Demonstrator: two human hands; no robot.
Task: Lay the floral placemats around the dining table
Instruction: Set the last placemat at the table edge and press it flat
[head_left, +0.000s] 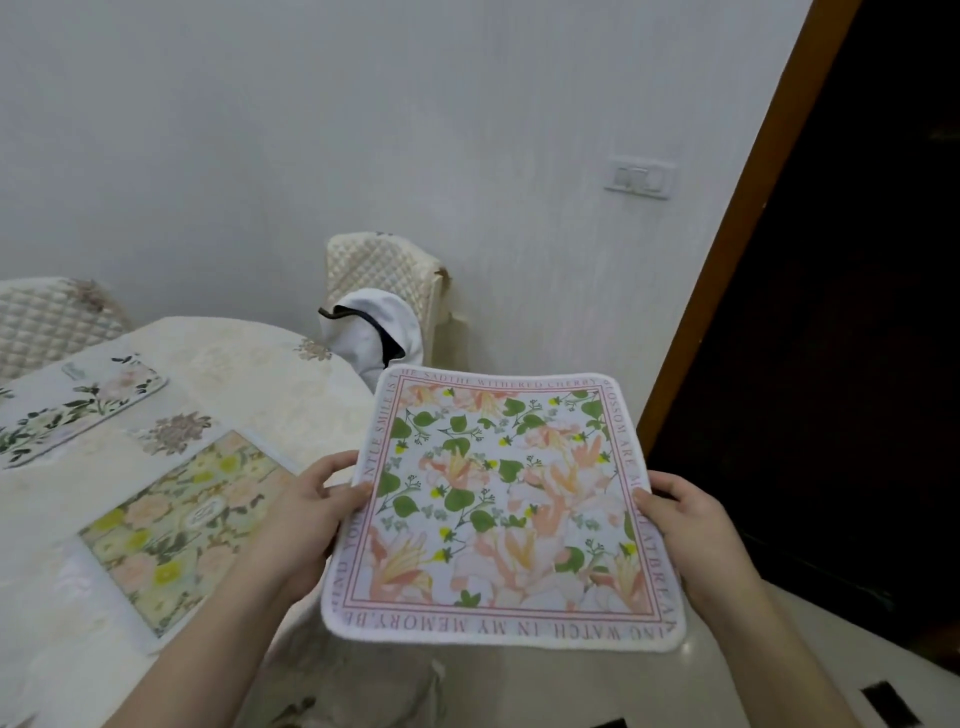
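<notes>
I hold a square floral placemat flat in the air, off the right side of the dining table. It has pink flowers, green leaves and a lettered border. My left hand grips its left edge and my right hand grips its right edge. Two other placemats lie on the cream tablecloth: a yellow-green one near me and a white one with green sprigs farther left.
A quilted cream chair stands against the white wall past the table, with a white garment draped on it. Another quilted chair back shows at the far left. A dark doorway with a wooden frame is on the right.
</notes>
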